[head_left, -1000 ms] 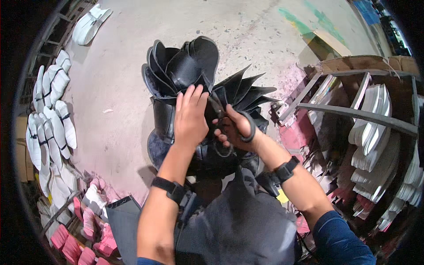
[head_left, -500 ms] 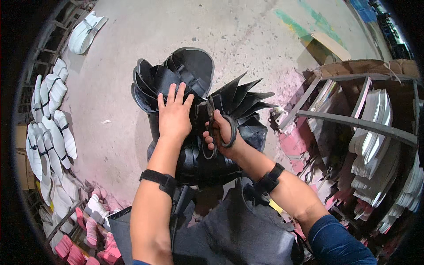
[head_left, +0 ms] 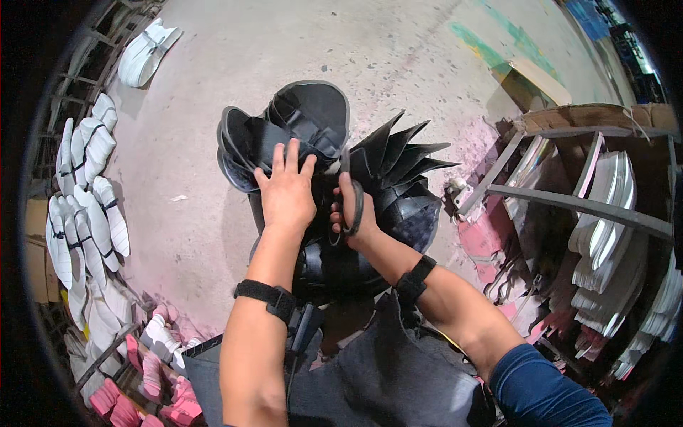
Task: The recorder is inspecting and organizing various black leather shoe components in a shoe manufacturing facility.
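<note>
A fanned stack of black shoe soles (head_left: 306, 124) stands upright in front of me on the concrete floor. My left hand (head_left: 287, 192) lies flat on the left part of the stack, fingers spread, pressing the soles. My right hand (head_left: 348, 213) grips black scissors (head_left: 353, 203), thumb and fingers through the loops; the blades point up into the gap between the rounded soles and the pointed black pieces (head_left: 398, 153) on the right. The blade tips are hidden among the soles.
Rows of white soles (head_left: 85, 199) line a rack at the left, pink soles (head_left: 153, 370) lie at the lower left. A metal rack (head_left: 569, 206) with white soles stands at the right. A dark apron covers my lap.
Both hands have shifted lower in the view with the stack. My left hand has flattened and spread over the soles; the scissors stay in my right hand.
</note>
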{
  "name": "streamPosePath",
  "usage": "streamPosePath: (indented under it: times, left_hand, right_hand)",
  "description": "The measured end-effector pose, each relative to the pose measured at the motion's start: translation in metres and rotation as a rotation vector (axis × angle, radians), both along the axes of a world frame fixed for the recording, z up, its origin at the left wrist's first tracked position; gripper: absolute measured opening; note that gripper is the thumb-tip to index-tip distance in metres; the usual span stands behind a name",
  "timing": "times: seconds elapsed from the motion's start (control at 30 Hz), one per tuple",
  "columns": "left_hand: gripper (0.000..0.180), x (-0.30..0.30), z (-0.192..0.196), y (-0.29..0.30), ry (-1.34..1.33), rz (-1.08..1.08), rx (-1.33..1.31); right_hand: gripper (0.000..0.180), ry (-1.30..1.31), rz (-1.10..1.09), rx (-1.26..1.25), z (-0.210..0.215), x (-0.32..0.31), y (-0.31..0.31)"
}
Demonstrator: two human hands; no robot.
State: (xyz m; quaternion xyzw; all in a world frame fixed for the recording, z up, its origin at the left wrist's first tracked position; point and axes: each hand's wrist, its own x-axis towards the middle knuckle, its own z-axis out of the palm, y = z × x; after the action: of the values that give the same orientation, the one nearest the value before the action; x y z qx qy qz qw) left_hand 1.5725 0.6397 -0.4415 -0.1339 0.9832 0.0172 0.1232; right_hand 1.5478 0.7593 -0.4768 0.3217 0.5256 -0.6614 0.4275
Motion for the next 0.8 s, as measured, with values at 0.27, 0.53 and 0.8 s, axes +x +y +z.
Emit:
streamPosePath:
  times: [0.27,0.53,0.8]
  left_hand:
    - [0.078,0.041,-0.002,-0.047,-0.011,0.156,0.024]
    - [0.075,0.106,0.011,-0.058,-0.037,0.253,0.247]
    - [0.059,0.143,0.132,-0.018,-0.333,0.075,0.496]
  right_hand:
    - [0.047,0.321,0.311,0.024,0.031,-0.017,0.084]
    - [0.05,0.847,0.683,0.757,0.023,0.071,0.272]
    - [0.047,0.622,1.073,0.893,-0.078,0.148,0.42]
